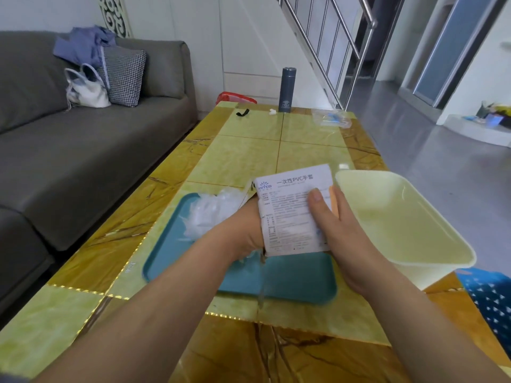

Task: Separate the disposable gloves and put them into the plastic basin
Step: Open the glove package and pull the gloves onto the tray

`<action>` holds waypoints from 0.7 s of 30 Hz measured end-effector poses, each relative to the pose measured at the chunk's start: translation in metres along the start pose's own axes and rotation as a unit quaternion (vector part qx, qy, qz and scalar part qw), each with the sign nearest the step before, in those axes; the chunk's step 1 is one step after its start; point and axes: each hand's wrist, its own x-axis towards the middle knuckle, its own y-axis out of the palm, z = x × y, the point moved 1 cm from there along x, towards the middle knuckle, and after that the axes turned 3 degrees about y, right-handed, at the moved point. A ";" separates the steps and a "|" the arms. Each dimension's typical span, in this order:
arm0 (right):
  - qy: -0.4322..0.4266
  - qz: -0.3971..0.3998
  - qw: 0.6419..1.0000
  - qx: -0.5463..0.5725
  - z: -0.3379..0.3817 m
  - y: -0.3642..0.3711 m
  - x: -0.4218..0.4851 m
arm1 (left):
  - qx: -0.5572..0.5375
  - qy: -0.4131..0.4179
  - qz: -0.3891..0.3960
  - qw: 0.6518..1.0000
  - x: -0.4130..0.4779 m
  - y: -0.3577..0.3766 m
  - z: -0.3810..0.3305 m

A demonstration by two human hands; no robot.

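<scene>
Living-room setting: a low table with a glossy green-and-amber marble-pattern top [249,150] is standing beside a grey fabric sofa [83,150], which is carrying a white handbag [87,91], a houndstooth cushion [124,76] and a crumpled blue garment [83,48]. A dark grey cylindrical flask [287,89] is standing upright at the table's far edge. On the near half of the table a teal rectangular plastic tray [298,280] is lying flat, and a pale yellow rectangular plastic basin [409,225] is sitting just to its right. The right hand [343,239] is gripping a white cardboard glove box with dark printed text [287,217], holding it above the tray with the printed face turned up. Its thumb [318,208] is pressing flat on that face, while the other fingers are wrapping round the box's right edge, mostly out of sight. The left hand [243,230] is lying against the box's left side; its fingers are passing behind or into the box and are hidden, so whether they are spread or pinching cannot be told. A loose heap of clear thin-film disposable gloves [210,214] is lying in the tray's far-left corner, just beyond the back of the left hand, apart from the right hand's fingers and well apart from the basin.
</scene>
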 end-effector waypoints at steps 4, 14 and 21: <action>0.016 -0.003 1.000 -0.017 -0.001 0.003 -0.002 | 0.044 -0.027 -0.056 0.997 -0.003 -0.004 0.018; -0.069 -0.111 0.988 -0.083 0.050 -0.007 -0.001 | 0.043 -0.005 -0.129 0.991 -0.019 -0.043 0.014; -0.123 -0.186 0.942 -0.250 0.044 -0.024 0.005 | 0.153 -0.077 -0.158 0.972 -0.015 -0.051 0.039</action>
